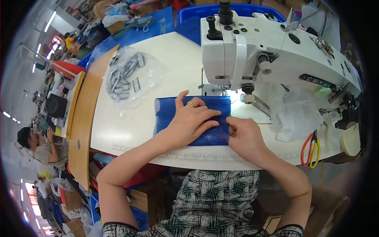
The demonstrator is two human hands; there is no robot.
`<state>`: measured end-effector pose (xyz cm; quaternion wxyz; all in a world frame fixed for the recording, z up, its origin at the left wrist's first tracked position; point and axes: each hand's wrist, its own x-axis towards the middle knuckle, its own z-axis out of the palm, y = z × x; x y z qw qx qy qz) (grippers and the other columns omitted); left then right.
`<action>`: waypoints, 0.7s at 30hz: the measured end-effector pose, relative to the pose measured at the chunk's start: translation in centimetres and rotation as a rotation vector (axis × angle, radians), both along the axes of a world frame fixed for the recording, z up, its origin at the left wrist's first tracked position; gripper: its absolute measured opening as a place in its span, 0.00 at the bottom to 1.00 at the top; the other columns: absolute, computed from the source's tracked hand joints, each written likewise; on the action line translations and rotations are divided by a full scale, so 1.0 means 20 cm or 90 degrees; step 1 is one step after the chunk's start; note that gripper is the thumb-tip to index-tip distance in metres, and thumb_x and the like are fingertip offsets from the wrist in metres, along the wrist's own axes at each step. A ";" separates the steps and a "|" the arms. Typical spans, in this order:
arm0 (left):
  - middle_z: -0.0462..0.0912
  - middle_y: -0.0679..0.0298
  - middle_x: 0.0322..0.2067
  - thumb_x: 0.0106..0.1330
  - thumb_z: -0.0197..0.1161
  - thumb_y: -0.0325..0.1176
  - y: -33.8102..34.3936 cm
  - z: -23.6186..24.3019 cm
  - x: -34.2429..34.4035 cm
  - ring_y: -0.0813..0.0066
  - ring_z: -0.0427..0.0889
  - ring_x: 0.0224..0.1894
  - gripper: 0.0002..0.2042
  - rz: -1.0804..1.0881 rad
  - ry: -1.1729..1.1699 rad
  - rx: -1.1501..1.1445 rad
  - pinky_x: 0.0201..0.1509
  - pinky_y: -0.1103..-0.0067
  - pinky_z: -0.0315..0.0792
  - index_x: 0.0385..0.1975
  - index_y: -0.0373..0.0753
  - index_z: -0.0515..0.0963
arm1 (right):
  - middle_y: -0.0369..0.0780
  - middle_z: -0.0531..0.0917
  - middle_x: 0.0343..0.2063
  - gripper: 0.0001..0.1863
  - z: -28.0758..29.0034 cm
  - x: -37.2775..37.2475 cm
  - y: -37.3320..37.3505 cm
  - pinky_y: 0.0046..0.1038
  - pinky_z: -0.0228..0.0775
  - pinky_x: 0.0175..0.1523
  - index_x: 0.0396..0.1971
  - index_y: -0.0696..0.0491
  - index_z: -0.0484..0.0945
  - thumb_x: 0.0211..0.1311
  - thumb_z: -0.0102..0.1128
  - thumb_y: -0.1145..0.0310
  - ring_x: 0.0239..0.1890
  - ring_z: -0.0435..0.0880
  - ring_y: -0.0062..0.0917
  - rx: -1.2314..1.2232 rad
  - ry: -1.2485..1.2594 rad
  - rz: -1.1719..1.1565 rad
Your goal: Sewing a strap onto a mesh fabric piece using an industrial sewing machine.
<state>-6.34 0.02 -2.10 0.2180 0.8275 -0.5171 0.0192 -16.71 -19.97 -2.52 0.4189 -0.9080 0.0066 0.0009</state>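
Observation:
A piece of blue mesh fabric [169, 126] lies on the white sewing table [118, 134], just in front of the white sewing machine's [290, 59] lit needle area. My left hand [189, 120] rests on the mesh with its fingers spread and a ring on one finger. My right hand [244, 140] pinches the right edge of the mesh below the needle area, its thumb and fingertips close together. A clear bag of small grey pieces [130, 79] lies left of the mesh.
Scissors with red and yellow handles [314, 152] and white translucent material [292, 114] lie at the right. A ruler strip [177, 157] runs along the front edge. A blue bin [189, 12] stands behind. Another person [45, 154] sits at a workstation far left.

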 end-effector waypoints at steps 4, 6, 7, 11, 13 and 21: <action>0.83 0.67 0.46 0.70 0.66 0.38 0.02 -0.02 -0.01 0.67 0.78 0.57 0.10 0.043 -0.018 0.009 0.78 0.50 0.38 0.49 0.48 0.86 | 0.38 0.81 0.29 0.12 -0.08 -0.03 0.04 0.39 0.76 0.33 0.36 0.52 0.82 0.47 0.68 0.72 0.34 0.83 0.36 -0.165 -0.204 -0.002; 0.83 0.67 0.49 0.71 0.66 0.36 0.00 -0.02 -0.04 0.67 0.77 0.60 0.11 0.042 -0.038 -0.029 0.78 0.50 0.36 0.50 0.48 0.86 | 0.38 0.79 0.32 0.14 -0.09 -0.02 0.03 0.37 0.76 0.33 0.36 0.51 0.82 0.45 0.69 0.71 0.37 0.82 0.35 -0.175 -0.233 0.019; 0.83 0.67 0.51 0.72 0.65 0.37 -0.01 -0.03 -0.06 0.67 0.76 0.63 0.12 -0.010 0.017 -0.057 0.79 0.49 0.34 0.52 0.48 0.85 | 0.38 0.77 0.35 0.16 -0.10 -0.02 0.03 0.36 0.77 0.33 0.37 0.50 0.83 0.43 0.70 0.71 0.40 0.80 0.33 -0.183 -0.264 0.042; 0.82 0.68 0.51 0.75 0.60 0.42 0.00 -0.07 -0.03 0.67 0.76 0.62 0.13 -0.053 0.027 -0.027 0.77 0.43 0.29 0.54 0.48 0.82 | 0.38 0.76 0.38 0.19 -0.09 -0.03 0.01 0.35 0.74 0.38 0.40 0.50 0.83 0.42 0.72 0.71 0.42 0.77 0.33 -0.203 -0.228 0.059; 0.82 0.68 0.50 0.74 0.62 0.43 0.02 -0.08 -0.01 0.67 0.76 0.61 0.13 -0.038 0.027 -0.032 0.77 0.41 0.29 0.53 0.48 0.83 | 0.37 0.75 0.36 0.21 -0.08 -0.02 0.03 0.35 0.69 0.43 0.42 0.49 0.84 0.42 0.74 0.70 0.41 0.74 0.32 -0.227 -0.226 0.077; 0.80 0.65 0.56 0.73 0.63 0.37 -0.07 -0.13 -0.03 0.67 0.73 0.65 0.15 0.102 -0.054 -0.049 0.78 0.48 0.37 0.56 0.44 0.82 | 0.36 0.74 0.35 0.27 -0.10 -0.01 -0.04 0.35 0.64 0.46 0.51 0.48 0.86 0.44 0.75 0.68 0.42 0.73 0.32 -0.189 -0.235 0.023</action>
